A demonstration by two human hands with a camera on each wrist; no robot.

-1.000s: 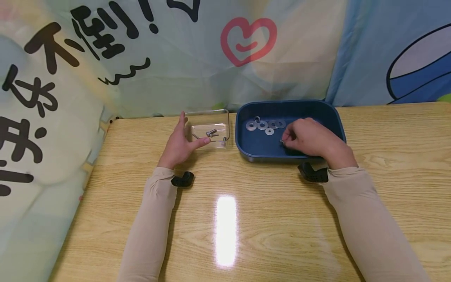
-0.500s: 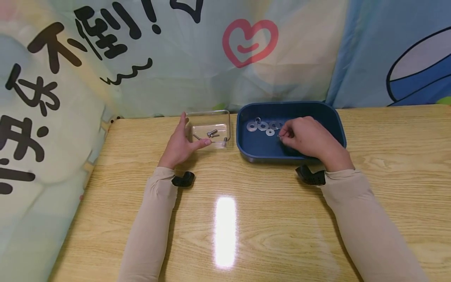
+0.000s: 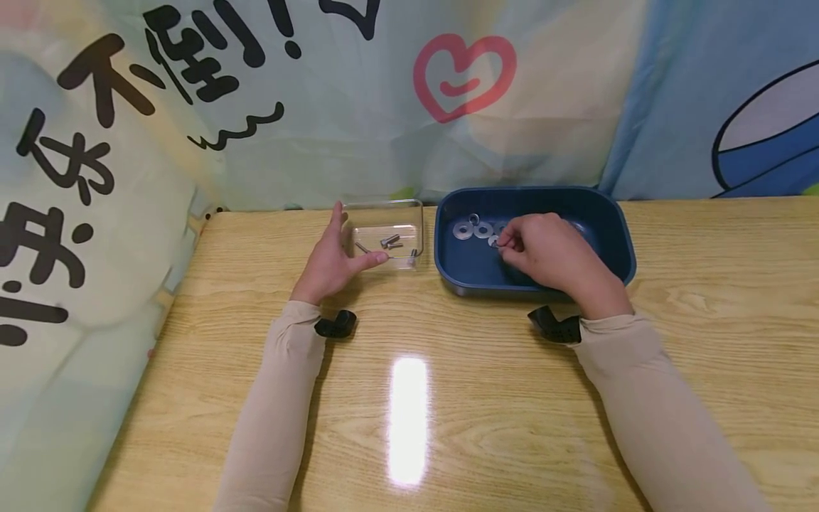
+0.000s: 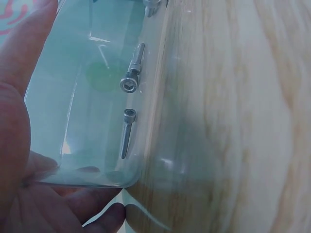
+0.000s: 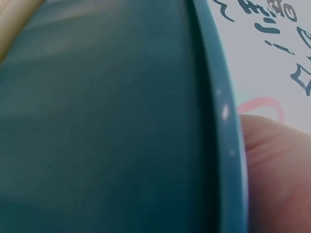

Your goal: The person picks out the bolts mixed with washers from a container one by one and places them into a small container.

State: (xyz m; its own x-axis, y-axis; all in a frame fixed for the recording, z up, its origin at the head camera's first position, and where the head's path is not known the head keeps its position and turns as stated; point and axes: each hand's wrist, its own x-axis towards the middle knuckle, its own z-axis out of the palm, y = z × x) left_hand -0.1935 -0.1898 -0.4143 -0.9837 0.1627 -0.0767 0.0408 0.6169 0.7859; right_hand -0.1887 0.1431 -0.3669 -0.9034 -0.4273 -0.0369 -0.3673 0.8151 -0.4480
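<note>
My left hand rests at the left end of a clear plastic box, thumb along the near rim and fingers along the end wall. Inside lie several socket-head screws; one screw shows sharply in the left wrist view. My right hand is inside a dark blue tray, thumb and index fingertips pinched around a small metal piece, mostly hidden. Those fingertips are right at a small flat washer. Beside it lie larger flat washers, such as one washer, and a small thick ring.
Box and tray stand side by side on a wooden table, close to its back edge. A printed cloth hangs behind and to the left. Black wrist mounts, one a black mount, sit below each hand.
My right hand has shifted left in the tray with the small metal piece, reaching the small washer and covering some of the washers. The left hand stays in place on the box.
</note>
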